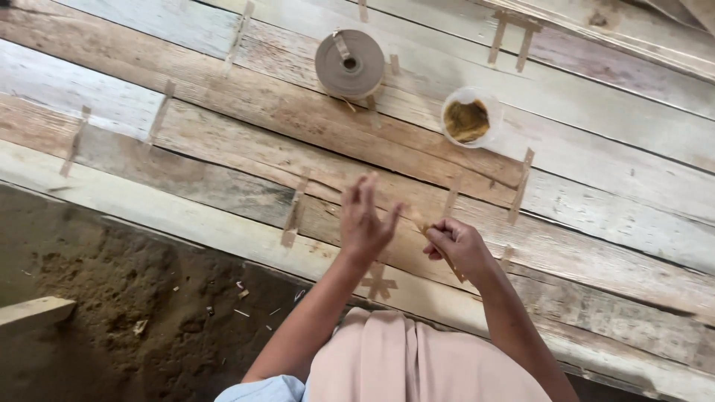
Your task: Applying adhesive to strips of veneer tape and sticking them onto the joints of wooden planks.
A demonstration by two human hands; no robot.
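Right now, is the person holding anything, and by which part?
The right hand pinches a thin tan strip near its upper end. The left hand is open, fingers spread, touching the strip's tip at most.

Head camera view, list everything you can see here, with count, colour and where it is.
Wood sheets: several, pale grey to reddish brown, laid side by side across most of the view.
Tape strips: many, tan, stuck across the seams between sheets.
Tape roll: one, brownish grey, lying flat on the sheets at top centre.
Cup: one, white with brownish contents, right of the roll.
Dirt ground: brown, lower left, with small scraps on it.
Wood block: one, pale, at the left edge on the dirt.
Tape piece: one, tan, pinched in the right hand.
Left hand: fingers spread, empty, above the sheets.
Right hand: pinching the tape piece.
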